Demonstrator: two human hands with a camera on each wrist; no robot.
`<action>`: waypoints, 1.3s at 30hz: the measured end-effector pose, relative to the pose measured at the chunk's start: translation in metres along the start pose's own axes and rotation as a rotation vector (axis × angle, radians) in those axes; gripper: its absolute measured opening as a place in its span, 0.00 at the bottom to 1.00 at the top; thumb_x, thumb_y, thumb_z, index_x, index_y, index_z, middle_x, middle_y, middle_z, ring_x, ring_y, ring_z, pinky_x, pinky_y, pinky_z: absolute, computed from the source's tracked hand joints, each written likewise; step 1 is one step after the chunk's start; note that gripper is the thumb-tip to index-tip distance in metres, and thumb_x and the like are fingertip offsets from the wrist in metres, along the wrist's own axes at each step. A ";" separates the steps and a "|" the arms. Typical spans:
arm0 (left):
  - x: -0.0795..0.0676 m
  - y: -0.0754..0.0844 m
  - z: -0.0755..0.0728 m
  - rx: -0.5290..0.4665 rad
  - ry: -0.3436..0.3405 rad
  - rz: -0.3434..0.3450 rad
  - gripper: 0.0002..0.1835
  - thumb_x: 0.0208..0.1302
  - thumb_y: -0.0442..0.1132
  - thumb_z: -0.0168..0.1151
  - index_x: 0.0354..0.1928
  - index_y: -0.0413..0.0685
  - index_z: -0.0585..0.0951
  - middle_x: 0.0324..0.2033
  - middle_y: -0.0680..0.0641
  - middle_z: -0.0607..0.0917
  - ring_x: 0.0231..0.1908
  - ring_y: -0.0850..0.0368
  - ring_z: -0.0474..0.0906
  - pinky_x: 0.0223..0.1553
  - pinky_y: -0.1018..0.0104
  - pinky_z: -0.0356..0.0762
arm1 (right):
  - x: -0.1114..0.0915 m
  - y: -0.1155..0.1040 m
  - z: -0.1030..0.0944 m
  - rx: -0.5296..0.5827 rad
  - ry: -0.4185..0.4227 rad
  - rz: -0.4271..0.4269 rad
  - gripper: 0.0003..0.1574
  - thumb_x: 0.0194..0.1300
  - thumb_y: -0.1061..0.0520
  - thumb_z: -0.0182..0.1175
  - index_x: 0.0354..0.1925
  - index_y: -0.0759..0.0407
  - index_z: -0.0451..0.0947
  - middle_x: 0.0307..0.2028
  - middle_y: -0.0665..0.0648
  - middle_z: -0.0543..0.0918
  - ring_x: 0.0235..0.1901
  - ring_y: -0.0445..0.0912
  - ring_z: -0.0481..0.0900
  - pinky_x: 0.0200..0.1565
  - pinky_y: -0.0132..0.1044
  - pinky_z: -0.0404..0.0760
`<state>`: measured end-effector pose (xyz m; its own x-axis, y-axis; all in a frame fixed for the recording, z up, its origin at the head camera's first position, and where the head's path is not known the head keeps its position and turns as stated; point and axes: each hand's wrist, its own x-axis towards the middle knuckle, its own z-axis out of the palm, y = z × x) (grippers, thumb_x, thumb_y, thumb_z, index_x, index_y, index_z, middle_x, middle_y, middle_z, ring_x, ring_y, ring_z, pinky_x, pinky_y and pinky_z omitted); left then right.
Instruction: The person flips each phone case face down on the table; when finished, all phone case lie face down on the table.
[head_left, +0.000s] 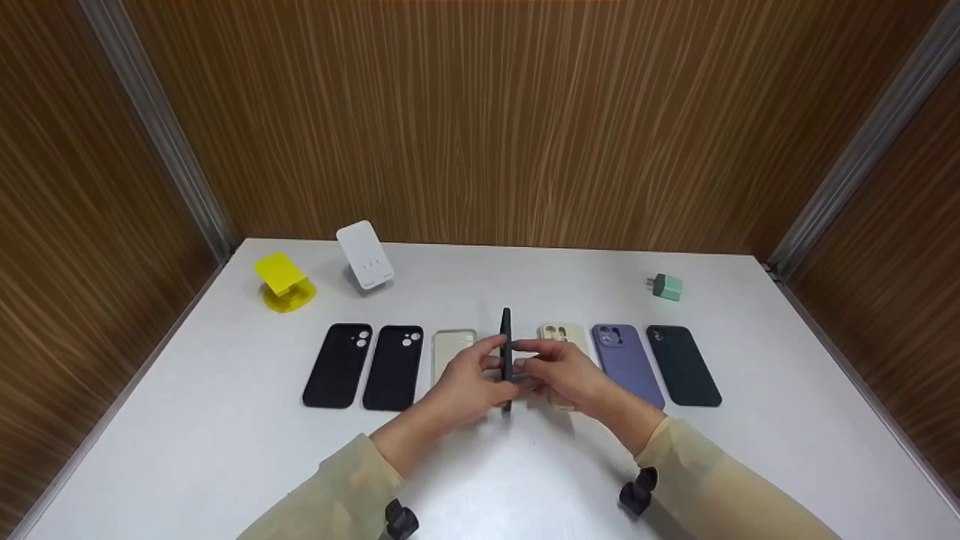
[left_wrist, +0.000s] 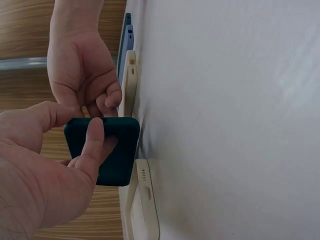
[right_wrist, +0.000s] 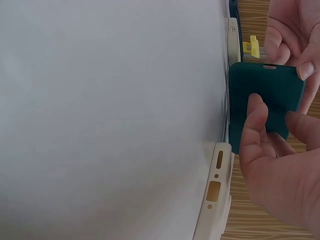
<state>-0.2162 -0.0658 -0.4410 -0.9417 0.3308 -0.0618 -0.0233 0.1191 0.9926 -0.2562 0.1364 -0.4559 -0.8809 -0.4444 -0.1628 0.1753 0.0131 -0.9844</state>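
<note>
A dark green phone case (head_left: 506, 322) stands on edge above the table, held end-on to the head view. My left hand (head_left: 466, 384) grips it from the left, with fingers on its face and at a corner. From the other side my right hand (head_left: 568, 375) reaches in, and its fingertips touch the green face (right_wrist: 272, 85) without wrapping round it. A slot shows in the case's near short edge. Whether a phone sits inside I cannot tell. Beneath the hands lie a pale, clear-looking case (head_left: 452, 341) and a cream case (head_left: 568, 334), both partly hidden.
Two black cases (head_left: 337, 367) lie to the left. A purple case (head_left: 626, 360) and another dark green case (head_left: 684, 367) lie to the right. Farther back are a yellow stand (head_left: 281, 277), a white stand (head_left: 365, 255) and a green plug adapter (head_left: 667, 287). Wooden panels (head_left: 480, 120) enclose the table.
</note>
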 end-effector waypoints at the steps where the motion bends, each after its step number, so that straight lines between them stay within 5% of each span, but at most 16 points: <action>1: -0.001 0.000 0.000 -0.014 -0.001 -0.002 0.45 0.62 0.25 0.67 0.81 0.40 0.62 0.62 0.36 0.83 0.61 0.41 0.82 0.48 0.61 0.86 | 0.000 0.000 0.001 -0.006 0.002 0.000 0.30 0.76 0.69 0.57 0.73 0.75 0.68 0.46 0.65 0.89 0.38 0.47 0.90 0.45 0.40 0.88; 9: -0.005 0.001 -0.002 -0.097 -0.001 -0.001 0.46 0.58 0.22 0.60 0.82 0.41 0.61 0.63 0.35 0.82 0.61 0.42 0.82 0.44 0.67 0.83 | 0.001 -0.001 0.002 -0.064 0.035 0.004 0.30 0.74 0.69 0.60 0.71 0.72 0.72 0.41 0.60 0.86 0.35 0.46 0.84 0.39 0.36 0.84; 16: -0.006 0.000 -0.005 -0.209 0.018 0.006 0.46 0.59 0.21 0.57 0.82 0.42 0.60 0.63 0.34 0.83 0.59 0.43 0.84 0.47 0.62 0.86 | -0.002 -0.004 0.002 -0.140 0.061 0.002 0.30 0.73 0.65 0.64 0.71 0.67 0.74 0.40 0.60 0.83 0.31 0.46 0.76 0.28 0.32 0.70; 26: -0.006 -0.002 -0.006 -0.323 0.023 0.037 0.44 0.62 0.20 0.57 0.82 0.47 0.63 0.66 0.34 0.81 0.56 0.42 0.86 0.47 0.61 0.87 | -0.006 -0.012 -0.004 -0.269 0.110 0.004 0.37 0.75 0.54 0.67 0.76 0.60 0.70 0.52 0.66 0.84 0.46 0.51 0.87 0.46 0.41 0.81; 32: -0.005 -0.001 -0.008 -0.290 0.050 0.027 0.41 0.64 0.22 0.60 0.80 0.45 0.66 0.63 0.36 0.83 0.52 0.45 0.88 0.45 0.58 0.88 | -0.007 -0.012 -0.006 -0.258 0.178 0.008 0.37 0.73 0.59 0.67 0.76 0.58 0.71 0.54 0.66 0.84 0.45 0.51 0.86 0.46 0.42 0.82; 39: 0.001 -0.008 -0.013 -0.091 0.155 0.063 0.29 0.69 0.30 0.67 0.72 0.39 0.76 0.53 0.39 0.88 0.40 0.55 0.87 0.35 0.65 0.83 | -0.006 -0.010 -0.007 -0.293 0.223 0.002 0.39 0.69 0.63 0.69 0.75 0.61 0.71 0.54 0.66 0.84 0.46 0.51 0.85 0.49 0.43 0.86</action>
<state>-0.2212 -0.0782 -0.4481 -0.9826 0.1857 0.0102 0.0132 0.0153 0.9998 -0.2552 0.1451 -0.4458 -0.9604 -0.2386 -0.1438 0.0725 0.2842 -0.9560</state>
